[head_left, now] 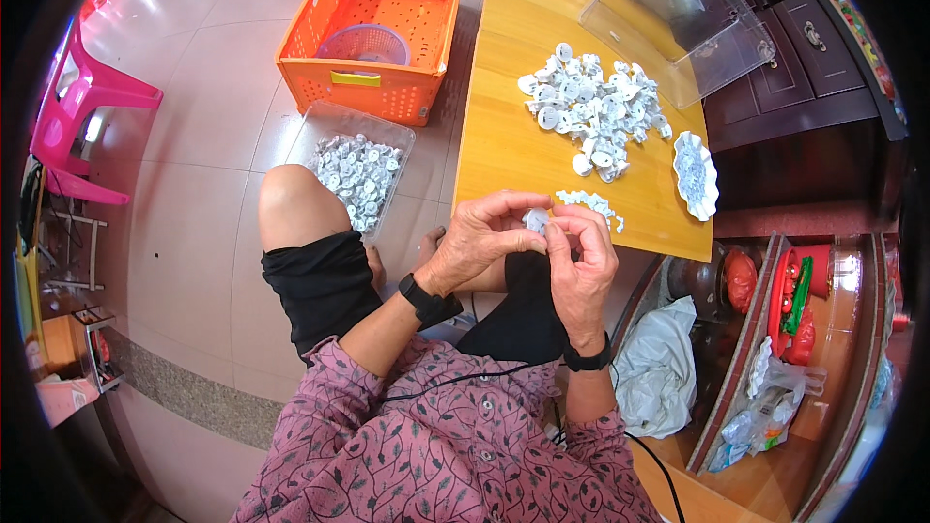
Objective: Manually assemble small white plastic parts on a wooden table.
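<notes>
Between my two hands is a small round white plastic part (536,221), held just off the table's near edge. The thumb and fingers of my left hand (472,240) pinch it from one side. My right hand (584,271) grips it from the other side with thumb and forefinger. Just beyond my fingers lies a small group of tiny white pieces (593,203) on the yellow wooden table (499,107). Farther back is a heap of similar round white parts (601,102). A scalloped white dish (711,196) of small clear-looking pieces stands at the table's right side.
A clear plastic bin (412,140) of round white parts sits on the floor by my left knee. Behind it stands an orange crate (387,97) with a purple basket (383,39) inside. A transparent box (668,29) is at the table's far right. A pink stool (87,102) stands left.
</notes>
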Demonstrator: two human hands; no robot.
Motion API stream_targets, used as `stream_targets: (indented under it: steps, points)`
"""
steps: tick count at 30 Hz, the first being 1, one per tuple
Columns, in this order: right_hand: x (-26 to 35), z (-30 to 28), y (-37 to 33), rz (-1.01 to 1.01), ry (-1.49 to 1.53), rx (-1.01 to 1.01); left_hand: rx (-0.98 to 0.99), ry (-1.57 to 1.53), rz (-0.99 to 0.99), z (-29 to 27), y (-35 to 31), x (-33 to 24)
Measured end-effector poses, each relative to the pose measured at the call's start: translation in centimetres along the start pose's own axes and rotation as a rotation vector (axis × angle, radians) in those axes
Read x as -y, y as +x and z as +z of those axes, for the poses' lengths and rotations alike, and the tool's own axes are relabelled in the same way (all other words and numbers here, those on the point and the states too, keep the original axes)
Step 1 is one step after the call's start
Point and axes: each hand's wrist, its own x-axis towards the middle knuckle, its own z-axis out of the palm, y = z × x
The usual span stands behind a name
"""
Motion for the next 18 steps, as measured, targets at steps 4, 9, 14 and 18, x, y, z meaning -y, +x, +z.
stream_targets:
  steps: [4, 9, 14, 18]
  points:
    - [0.05, 0.09, 0.0, 0.007, -0.012, -0.004, 0.036, 0.057, 0.025, -0.2, -0.07, -0.04]
    - [0.11, 0.12, -0.01, -0.011, -0.019, -0.006, -0.003, 0.021, -0.001, -0.1, -0.09, -0.08]
    - [0.25, -0.05, 0.01, -0.013, -0.031, 0.016, -0.001, 0.108, -0.007, -0.41, -0.18, -0.01]
    - [0.34, -0.08, -0.05, 0.019, -0.01, 0.014, 0.031, 0.212, 0.037, -0.59, -0.11, -0.12]
